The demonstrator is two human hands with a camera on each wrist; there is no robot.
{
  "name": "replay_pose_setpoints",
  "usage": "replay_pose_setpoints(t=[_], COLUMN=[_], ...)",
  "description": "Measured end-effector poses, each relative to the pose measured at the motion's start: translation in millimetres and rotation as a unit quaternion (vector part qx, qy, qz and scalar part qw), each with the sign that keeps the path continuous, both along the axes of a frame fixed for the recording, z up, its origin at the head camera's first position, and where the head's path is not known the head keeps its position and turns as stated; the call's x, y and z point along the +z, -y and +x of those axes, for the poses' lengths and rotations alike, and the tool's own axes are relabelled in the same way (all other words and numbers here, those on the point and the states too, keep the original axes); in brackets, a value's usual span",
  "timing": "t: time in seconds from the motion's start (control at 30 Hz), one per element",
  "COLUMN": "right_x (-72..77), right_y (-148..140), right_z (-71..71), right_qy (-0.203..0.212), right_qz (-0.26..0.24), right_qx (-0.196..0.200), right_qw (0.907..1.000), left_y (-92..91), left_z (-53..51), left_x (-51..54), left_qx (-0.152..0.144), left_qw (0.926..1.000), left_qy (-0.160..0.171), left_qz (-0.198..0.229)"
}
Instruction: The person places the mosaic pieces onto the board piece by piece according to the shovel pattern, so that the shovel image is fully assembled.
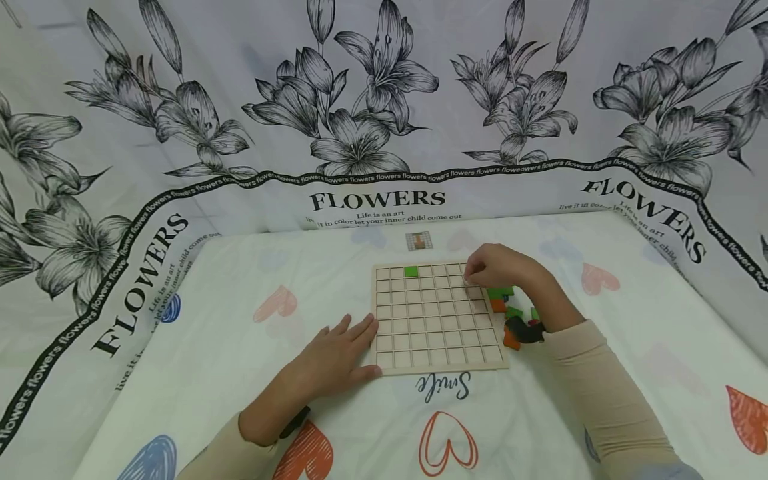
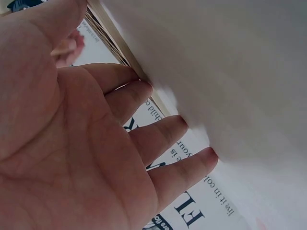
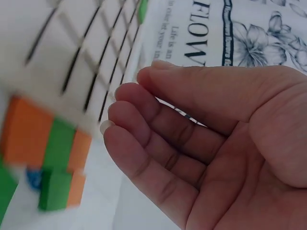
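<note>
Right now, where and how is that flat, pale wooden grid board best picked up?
Probably by the near rim, pinched top and bottom, coming low from the person's side: the board lies flat, that straight edge is mostly free, while the left hand is at its left and green and orange blocks crowd its right.

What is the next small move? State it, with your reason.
Probably bring the right hand back to the loose blocks beside the board and pick one: no piece shows in its grasp, only one green square shows on the board, and the left hand rests against the board's edge.
</note>
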State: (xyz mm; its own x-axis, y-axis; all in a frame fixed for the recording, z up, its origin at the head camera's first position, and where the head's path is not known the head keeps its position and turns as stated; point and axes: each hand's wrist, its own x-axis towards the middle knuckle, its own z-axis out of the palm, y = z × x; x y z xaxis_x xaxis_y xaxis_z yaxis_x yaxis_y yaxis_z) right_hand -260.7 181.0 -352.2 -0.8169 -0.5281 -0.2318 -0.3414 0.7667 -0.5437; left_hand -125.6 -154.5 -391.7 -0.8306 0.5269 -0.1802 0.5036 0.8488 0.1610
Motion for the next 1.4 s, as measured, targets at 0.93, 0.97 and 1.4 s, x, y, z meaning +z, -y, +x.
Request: replay_pose_setpoints(t=[0.93,0.97,1.4], right_x=[-23.7,-24.4,-28.1], right_y=[-56,-55,-62], right_z=[57.9,58.7,55.6], right_qy=[-0.021,-0.023,0.031], right_qz=[0.081,0.077,-0.063], right_qx=[-0.080,-0.083,-0.112], right_qw=[0.9933,0.9933,0.9913], left_y=[1.8,1.8,0.8], left_z=[0.8,0.8,0.2], left_x=[-3.5,-3.2,-2.2], left_qx=[0.002,0.003,0.002], left_qw=[1.0000,1.0000,1.0000], left_qy=[-0.005,-0.005,-0.004], left_qz=[-0.001,-0.001,0.002])
